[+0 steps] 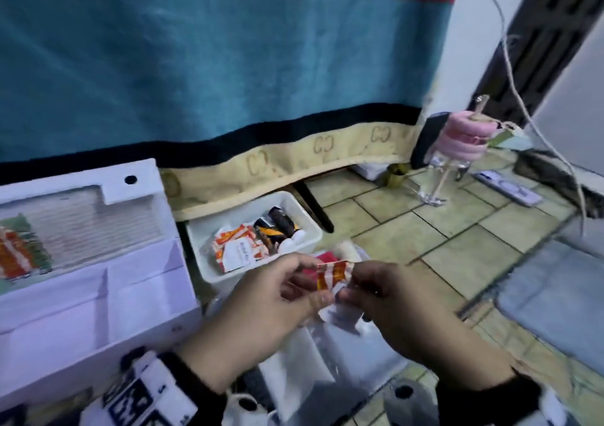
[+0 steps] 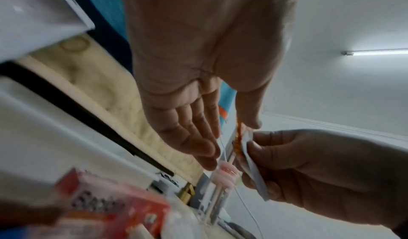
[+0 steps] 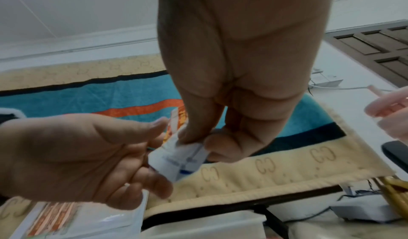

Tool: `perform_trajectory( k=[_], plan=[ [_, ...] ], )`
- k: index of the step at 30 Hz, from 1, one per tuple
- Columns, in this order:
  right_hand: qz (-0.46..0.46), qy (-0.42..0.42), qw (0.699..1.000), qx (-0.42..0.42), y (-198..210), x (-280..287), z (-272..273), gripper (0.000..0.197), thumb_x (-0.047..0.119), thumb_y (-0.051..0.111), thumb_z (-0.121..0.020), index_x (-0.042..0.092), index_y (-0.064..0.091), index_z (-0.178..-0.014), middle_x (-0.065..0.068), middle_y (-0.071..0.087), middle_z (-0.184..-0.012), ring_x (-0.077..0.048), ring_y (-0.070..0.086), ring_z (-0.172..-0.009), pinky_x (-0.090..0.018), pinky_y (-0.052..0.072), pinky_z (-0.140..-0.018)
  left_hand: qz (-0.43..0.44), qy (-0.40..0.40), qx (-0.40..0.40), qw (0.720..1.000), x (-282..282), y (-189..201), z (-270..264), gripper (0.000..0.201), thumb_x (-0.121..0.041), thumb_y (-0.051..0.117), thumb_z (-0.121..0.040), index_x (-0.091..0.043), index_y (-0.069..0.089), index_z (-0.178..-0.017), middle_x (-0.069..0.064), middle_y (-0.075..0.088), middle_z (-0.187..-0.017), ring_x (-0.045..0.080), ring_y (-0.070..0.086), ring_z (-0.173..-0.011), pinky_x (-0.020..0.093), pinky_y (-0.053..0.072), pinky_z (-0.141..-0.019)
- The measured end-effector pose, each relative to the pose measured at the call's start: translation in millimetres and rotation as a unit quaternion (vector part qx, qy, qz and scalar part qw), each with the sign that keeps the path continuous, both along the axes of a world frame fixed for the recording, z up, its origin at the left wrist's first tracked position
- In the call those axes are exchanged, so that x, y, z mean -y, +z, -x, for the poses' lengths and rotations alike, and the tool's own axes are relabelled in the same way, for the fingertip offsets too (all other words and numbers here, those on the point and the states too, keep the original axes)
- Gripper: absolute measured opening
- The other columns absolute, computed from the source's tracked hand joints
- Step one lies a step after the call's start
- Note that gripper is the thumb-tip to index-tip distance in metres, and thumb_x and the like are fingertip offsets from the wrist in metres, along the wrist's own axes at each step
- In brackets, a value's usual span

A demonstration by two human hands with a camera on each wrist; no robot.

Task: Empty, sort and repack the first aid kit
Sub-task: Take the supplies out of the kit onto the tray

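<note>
Both hands meet over the work area, sharing a small stack of flat sachets, orange-and-white on top and white with blue print beneath. The left hand pinches the stack's near edge between thumb and fingertips, its other fingers loosely extended; the right hand clamps the opposite edge between thumb and curled fingers. Held edge to edge in this way, the sachets are probably being squared up or counted before sorting. The first aid kit, a white case, lies open at the left with its lid raised and its divided compartments showing. Behind the hands a white tray already holds similar orange sachets and dark bottles, which suggests a sorting bin. Clear plastic bags lie under the hands. The surface appears to be a tiled floor; a teal, black-bordered blanket hangs behind. A fluorescent tube lights the white room.
</note>
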State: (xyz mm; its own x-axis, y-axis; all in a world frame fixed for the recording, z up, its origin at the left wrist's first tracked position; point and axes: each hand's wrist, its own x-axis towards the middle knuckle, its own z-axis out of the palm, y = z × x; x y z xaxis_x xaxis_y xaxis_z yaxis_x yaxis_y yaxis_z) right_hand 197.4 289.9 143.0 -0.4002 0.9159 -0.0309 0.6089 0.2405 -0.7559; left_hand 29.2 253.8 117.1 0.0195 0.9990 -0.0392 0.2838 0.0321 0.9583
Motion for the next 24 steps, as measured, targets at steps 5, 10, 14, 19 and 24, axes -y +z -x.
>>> perform_trajectory(
  k=[5, 10, 14, 19, 24],
  plan=[
    [0.022, -0.052, 0.998, 0.009, -22, 10, -9, 0.028, 0.016, 0.07, -0.08, 0.022, 0.058, -0.056, 0.011, 0.052, -0.044, -0.002, 0.046, -0.046, -0.015, 0.032, -0.049, -0.029, 0.009, -0.059, 0.998, -8, -11, -17, 0.009, -0.022, 0.073, -0.08, -0.027, 0.065, -0.081, 0.004, 0.061, -0.06, 0.012, 0.058, -0.056, 0.033, 0.052, -0.059],
    [0.056, -0.157, 0.986, -0.027, -29, 21, -25, 0.007, 0.017, 0.075, -0.076, 0.02, 0.072, -0.071, 0.009, 0.069, -0.056, 0.001, 0.056, -0.049, -0.016, 0.043, -0.054, -0.007, 0.01, -0.067, 0.998, -9, -15, -18, 0.017, -0.016, 0.07, -0.082, -0.032, 0.066, -0.081, -0.006, 0.067, -0.057, 0.007, 0.057, -0.049, 0.029, 0.049, -0.058],
    [-0.011, -0.315, 0.948, -0.035, -46, 19, -58, 0.011, 0.02, 0.069, -0.083, 0.023, 0.071, -0.073, 0.009, 0.069, -0.056, -0.001, 0.06, -0.052, -0.011, 0.042, -0.049, 0.011, 0.056, -0.051, 0.997, -13, -24, -4, 0.035, -0.01, 0.068, -0.083, -0.045, 0.069, -0.076, -0.007, 0.074, -0.071, 0.007, 0.066, -0.061, 0.04, 0.057, -0.068],
    [0.003, -0.389, 0.921, 0.013, -63, 17, -71, 0.009, 0.018, 0.071, -0.079, 0.024, 0.072, -0.073, 0.005, 0.068, -0.065, -0.011, 0.06, -0.06, -0.022, 0.041, -0.051, 0.013, 0.033, -0.099, 0.994, -11, -33, 9, 0.03, -0.012, 0.064, -0.086, -0.042, 0.065, -0.089, -0.013, 0.074, -0.079, 0.009, 0.07, -0.08, 0.046, 0.055, -0.083],
    [0.02, -0.401, 0.915, 0.037, -75, 8, -61, 0.013, 0.013, 0.069, -0.078, 0.023, 0.067, -0.069, 0.005, 0.067, -0.069, -0.01, 0.06, -0.066, -0.02, 0.039, -0.05, 0.028, 0.016, -0.106, 0.994, -10, -35, 4, 0.019, -0.007, 0.061, -0.087, -0.026, 0.065, -0.087, -0.01, 0.074, -0.08, 0.01, 0.07, -0.08, 0.046, 0.054, -0.083]
  ],
)
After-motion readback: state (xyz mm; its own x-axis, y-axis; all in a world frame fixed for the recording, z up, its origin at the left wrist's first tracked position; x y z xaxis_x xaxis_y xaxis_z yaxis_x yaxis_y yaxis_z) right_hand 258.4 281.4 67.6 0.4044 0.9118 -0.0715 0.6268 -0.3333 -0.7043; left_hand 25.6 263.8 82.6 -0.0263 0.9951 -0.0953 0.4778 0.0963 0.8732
